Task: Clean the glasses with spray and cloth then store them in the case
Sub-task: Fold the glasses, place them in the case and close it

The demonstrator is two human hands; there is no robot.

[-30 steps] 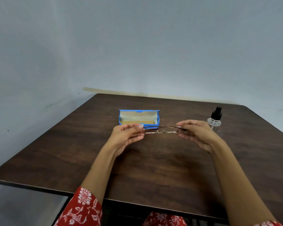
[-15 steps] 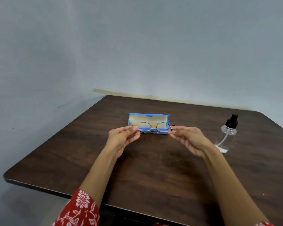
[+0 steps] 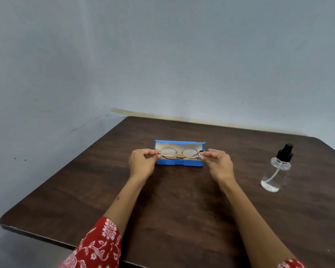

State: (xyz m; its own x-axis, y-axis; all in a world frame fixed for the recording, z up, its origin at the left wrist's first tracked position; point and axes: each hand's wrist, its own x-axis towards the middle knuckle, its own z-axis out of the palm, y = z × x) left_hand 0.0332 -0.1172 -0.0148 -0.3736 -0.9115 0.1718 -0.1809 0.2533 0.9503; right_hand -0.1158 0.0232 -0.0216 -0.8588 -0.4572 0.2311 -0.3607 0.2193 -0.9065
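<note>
Both hands pinch the glasses point(image 3: 179, 153) by the outer ends of the frame, left hand point(image 3: 141, 161) at the left rim, right hand point(image 3: 218, 163) at the right, holding them folded just over the open case point(image 3: 179, 163). Their long axis runs left to right, in line with the case's own length, so lowering them in should need no turn. Neither hand is clearly nearer. Well apart, on the surface point(image 3: 172, 206) to the right, stands the spray point(image 3: 277, 169). No cloth is visible.
</note>
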